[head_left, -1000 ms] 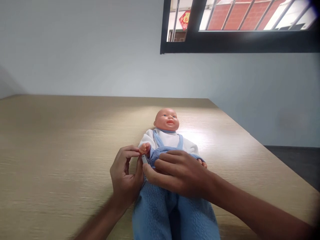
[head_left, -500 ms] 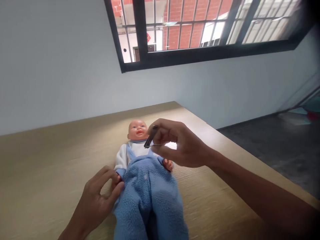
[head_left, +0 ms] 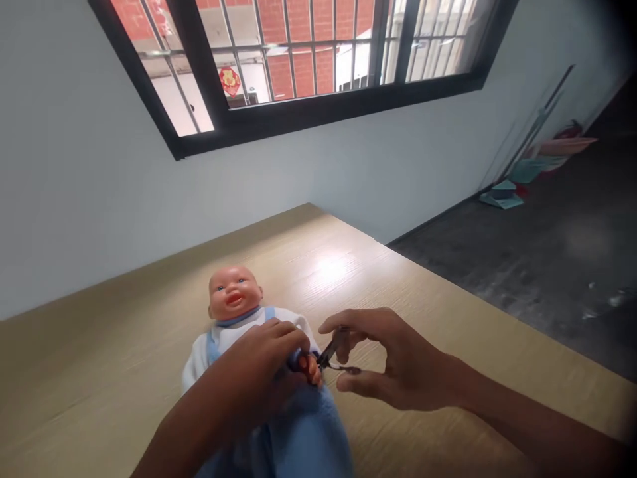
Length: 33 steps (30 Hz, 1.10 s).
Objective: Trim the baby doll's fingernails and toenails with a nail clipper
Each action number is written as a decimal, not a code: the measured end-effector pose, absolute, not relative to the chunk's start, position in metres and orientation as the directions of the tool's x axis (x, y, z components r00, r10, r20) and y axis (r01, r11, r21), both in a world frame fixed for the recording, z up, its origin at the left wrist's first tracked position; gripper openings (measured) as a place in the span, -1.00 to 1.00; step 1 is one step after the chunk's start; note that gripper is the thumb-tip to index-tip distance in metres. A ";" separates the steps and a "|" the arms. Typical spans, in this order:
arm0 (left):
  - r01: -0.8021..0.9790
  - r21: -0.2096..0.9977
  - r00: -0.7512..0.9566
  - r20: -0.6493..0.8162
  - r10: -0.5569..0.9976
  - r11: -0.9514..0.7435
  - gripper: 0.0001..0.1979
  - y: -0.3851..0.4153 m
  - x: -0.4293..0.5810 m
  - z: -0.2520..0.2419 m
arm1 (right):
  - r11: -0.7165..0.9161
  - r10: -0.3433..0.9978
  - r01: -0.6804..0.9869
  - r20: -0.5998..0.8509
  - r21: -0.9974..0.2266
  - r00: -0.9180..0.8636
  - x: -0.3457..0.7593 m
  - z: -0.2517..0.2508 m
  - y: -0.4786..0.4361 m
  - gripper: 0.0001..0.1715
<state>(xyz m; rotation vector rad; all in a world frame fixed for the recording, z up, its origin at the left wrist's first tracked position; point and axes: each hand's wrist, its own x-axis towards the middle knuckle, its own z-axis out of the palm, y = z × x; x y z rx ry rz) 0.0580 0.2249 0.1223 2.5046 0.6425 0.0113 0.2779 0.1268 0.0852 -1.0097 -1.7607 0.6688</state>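
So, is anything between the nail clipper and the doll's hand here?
Nothing visible. The right hand pinches the nail clipper, whose tip is right at the doll's hand. The left hand holds that hand from the other side, and its fingers do not cross the clipper's path.

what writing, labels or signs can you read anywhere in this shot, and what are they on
On the red hanging ornament seen through the window: a gold mark, too blurred to read.
On the doll and its blue and white clothes: no text visible.
On the nail clipper in the right hand: no marking can be made out.
On the table: none.
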 end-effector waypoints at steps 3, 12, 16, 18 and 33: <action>0.371 0.597 0.918 -0.118 0.380 -0.711 -0.84 0.241 0.061 0.113 | 0.546 0.835 0.481 0.489 -0.686 -0.250 0.277 0.082 0.121 -0.33; 0.100 0.822 0.944 0.099 0.314 -0.560 -0.86 0.256 0.051 0.078 | 0.597 0.784 0.460 0.599 -0.657 -0.162 0.265 0.080 0.122 -0.39; 0.097 0.818 0.958 0.077 0.275 -0.567 -0.83 0.260 0.051 0.077 | 0.633 0.729 0.480 0.677 -0.608 -0.102 0.261 0.077 0.124 -0.35; 0.107 0.808 0.962 0.064 0.266 -0.580 -0.84 0.263 0.052 0.077 | 0.627 0.733 0.451 0.678 -0.635 -0.064 0.259 0.075 0.125 -0.30; 0.078 0.796 0.966 0.088 0.242 -0.601 -0.91 0.268 0.060 0.078 | 0.263 0.952 0.031 0.264 -0.964 0.157 0.256 0.073 0.132 -0.51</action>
